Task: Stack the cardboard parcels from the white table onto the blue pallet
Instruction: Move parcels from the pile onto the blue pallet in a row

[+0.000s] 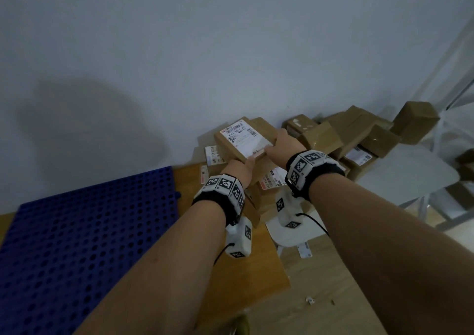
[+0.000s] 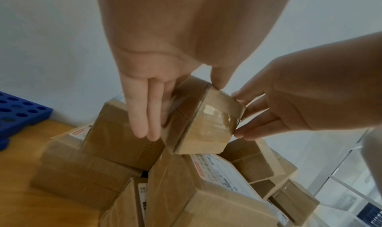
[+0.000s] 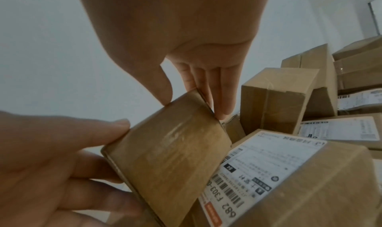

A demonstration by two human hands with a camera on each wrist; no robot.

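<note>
At the frame's centre, the left hand (image 1: 239, 167) and right hand (image 1: 283, 143) pinch one labelled parcel (image 1: 243, 138) above the pile (image 1: 359, 139) (many remain), while the blue pallet (image 1: 89, 232), lower left, holds none in view.

Both bare arms reach forward and a little to the right, side by side. Each wrist has a black band with white blocks that carry black square patterns. The left hand (image 1: 242, 167) has its thumb on top and its long fingers (image 2: 144, 116) lying straight down one side of what it holds. The right hand (image 1: 280, 144) sits just beside it, a bit farther out, with its thumb on top and its fingers (image 3: 217, 91) straight down the other side. The two hands squeeze toward each other, palms facing in.
</note>
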